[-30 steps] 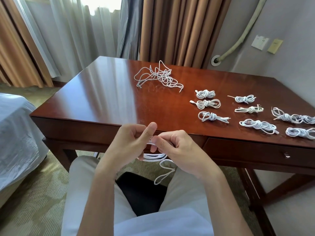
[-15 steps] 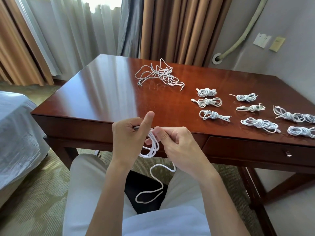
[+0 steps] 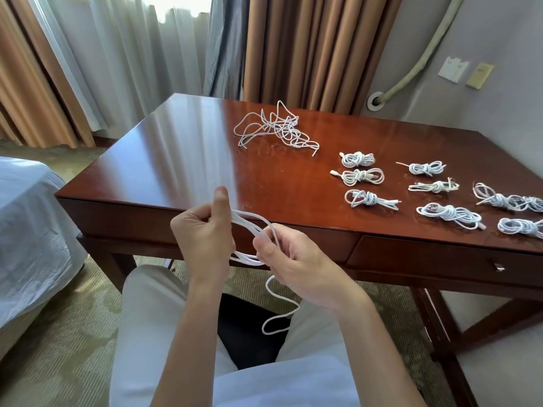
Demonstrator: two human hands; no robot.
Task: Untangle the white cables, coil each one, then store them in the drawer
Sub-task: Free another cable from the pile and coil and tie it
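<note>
Both hands grip one white cable in front of the near edge of the desk, above the person's lap. Left hand: fingers curled round several loops of the cable, thumb raised upright above the strands. Right hand: thumb and forefinger pinch the loop strands just beside the left hand, the remaining fingers curled loosely beneath.

Cable position relative to the grip:
- The looped section spans the short gap between the two hands, with strands visible both above and below the right fingertips.
- The free end hangs down from beneath the right hand, curves over the lap and ends in a small bend between the knees.

Other cables on the desk top:
- A loose tangle of white cables lies at the far centre, well apart from both hands.
- Coiled bundles lie to the right in rough rows. The nearest bundle lies beyond and to the right of the right hand; further bundles extend toward the right edge of the view.

The drawer sits in the desk front, right of the hands. It is closed, with a small metal pull on its face.
</note>
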